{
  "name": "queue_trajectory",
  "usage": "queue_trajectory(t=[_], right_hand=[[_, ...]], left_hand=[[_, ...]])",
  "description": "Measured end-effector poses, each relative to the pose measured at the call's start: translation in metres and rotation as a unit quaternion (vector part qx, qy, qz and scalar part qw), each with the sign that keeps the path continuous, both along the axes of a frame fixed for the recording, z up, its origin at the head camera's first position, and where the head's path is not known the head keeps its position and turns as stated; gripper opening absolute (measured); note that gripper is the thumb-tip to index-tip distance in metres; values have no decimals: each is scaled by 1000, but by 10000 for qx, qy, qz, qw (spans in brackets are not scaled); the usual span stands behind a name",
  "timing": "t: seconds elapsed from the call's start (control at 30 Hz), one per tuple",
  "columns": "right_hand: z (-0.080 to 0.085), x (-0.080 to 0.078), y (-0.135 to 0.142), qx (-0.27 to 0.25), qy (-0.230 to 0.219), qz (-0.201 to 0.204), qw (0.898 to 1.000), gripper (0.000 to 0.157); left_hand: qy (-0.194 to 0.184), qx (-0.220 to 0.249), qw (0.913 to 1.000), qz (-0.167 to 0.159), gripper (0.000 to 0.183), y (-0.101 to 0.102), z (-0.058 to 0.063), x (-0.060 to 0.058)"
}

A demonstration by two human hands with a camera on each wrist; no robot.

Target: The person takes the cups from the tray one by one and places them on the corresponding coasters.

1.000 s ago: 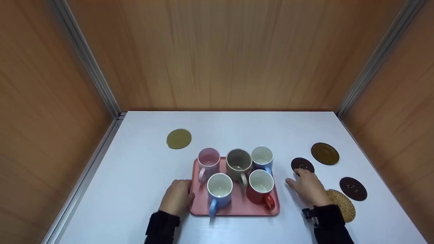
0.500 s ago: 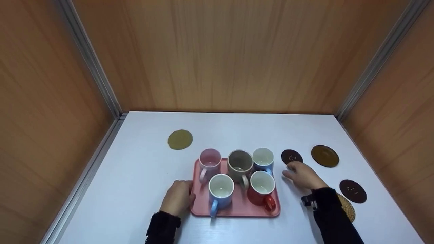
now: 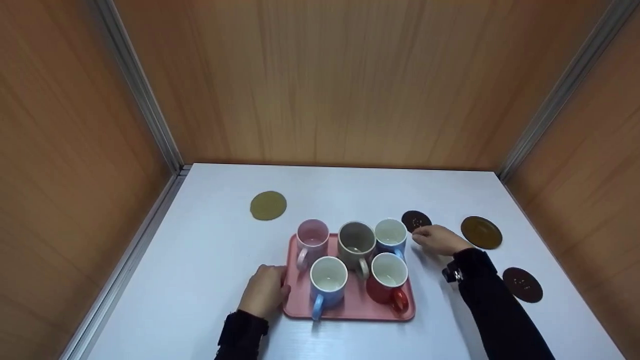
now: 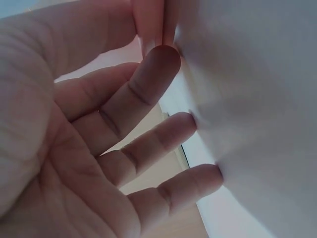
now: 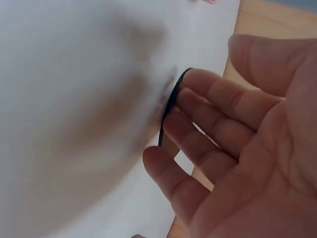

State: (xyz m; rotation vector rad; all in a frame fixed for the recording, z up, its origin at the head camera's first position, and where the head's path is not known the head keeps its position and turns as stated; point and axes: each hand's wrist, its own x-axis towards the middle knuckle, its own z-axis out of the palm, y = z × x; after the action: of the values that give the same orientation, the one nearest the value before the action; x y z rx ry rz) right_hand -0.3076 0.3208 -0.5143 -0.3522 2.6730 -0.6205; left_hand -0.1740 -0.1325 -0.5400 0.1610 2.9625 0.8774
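A pink tray [image 3: 356,300] stands near the table's front, bearing several mugs. These are a pink mug [image 3: 311,250], a grey mug [image 3: 356,250], a light blue mug [image 3: 328,290], a red mug [image 3: 384,287] and another blue mug [image 3: 391,240]. My left hand [image 3: 264,291] pinches the tray's left edge; in the left wrist view the pink rim [image 4: 149,25] meets thumb and forefinger. Right of the tray, my right hand [image 3: 440,240] presses its fingertips on a dark round coaster [image 3: 416,219] lying on the table. The right wrist view shows extended fingers on this coaster [image 5: 172,101], the thumb held apart.
An olive round coaster [image 3: 268,205] lies at the back left. A brown coaster [image 3: 481,232] and another dark coaster [image 3: 523,285] lie at the right. Wood-grain panels [image 3: 320,85] stand behind and at both sides of the white table [image 3: 200,250].
The right hand has slid the dark coaster leftward and back, close behind the tray's right corner. Its sleeve now covers the woven coaster. The left hand stays at the tray edge.
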Motion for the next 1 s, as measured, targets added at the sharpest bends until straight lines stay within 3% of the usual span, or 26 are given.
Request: queue_trajectory(t=[0.3,0.5,0.77,0.9,1.0], right_hand=[[10,-29,-2,-169,-419,210,9988,56],[10,-34,-16,-405,-349,154,9985,59],[10,-23,-19,-1055,-168,281,9939,45],[9,-6,-13,-1638,-355,-310,9854,51],[10,14,-10,-1850,-342,-882,9782,54]], left_hand=[[-49,11,10000,31,12,3,0,1],[-61,100,9999,-11,11,4,2,2],[24,41,9998,-184,15,4,2,1],[89,52,9999,-59,7,-2,11,2],[750,-126,9971,9,18,-8,33,-2]])
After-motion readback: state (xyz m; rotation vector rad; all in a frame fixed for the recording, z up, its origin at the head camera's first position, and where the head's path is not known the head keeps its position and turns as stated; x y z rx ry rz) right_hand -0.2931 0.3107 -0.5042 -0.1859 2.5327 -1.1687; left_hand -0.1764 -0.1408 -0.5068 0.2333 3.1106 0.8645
